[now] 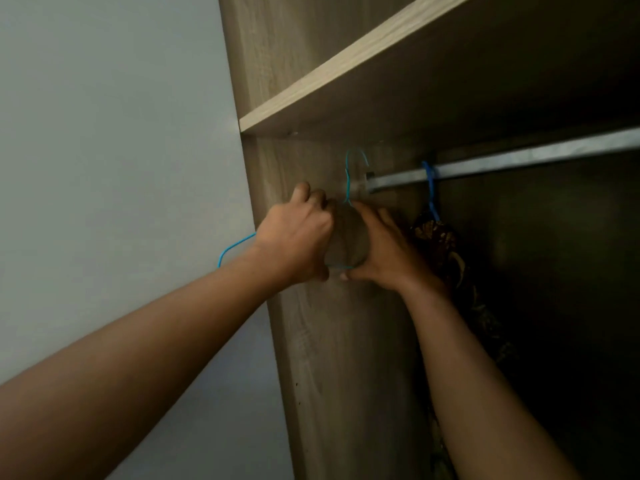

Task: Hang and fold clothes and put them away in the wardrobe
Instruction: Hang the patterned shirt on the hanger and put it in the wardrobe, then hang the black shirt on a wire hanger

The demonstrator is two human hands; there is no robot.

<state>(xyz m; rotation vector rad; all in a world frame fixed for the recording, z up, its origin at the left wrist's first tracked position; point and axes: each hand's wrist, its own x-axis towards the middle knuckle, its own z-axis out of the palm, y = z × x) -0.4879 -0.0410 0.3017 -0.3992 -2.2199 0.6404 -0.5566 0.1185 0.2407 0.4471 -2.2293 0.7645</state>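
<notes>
Left grip: The left grip (298, 237) is raised in front of the wardrobe side panel (329, 341), its fingers curled round the left shoulder of a blue wire hanger (347, 174). The hanger's left end loops out behind the wrist, against the grey wall (104, 133).
Right grip: The right grip (384, 251) clasps the hanger's right side, fingers reaching up to the neck and the thumb on the bottom wire.
Hanger: Held between the two grips. Its hook rises above them, near the left end of the metal rail (519, 161) but not on it. No cloth shows on it.
Rail: It runs under the wooden shelf (346, 81). A second blue hanger (431, 188) hooks over it, carrying a dark patterned garment (436, 240) just beside the right grip's wrist.
Wardrobe interior: In deep shadow, with little detail showing.
</notes>
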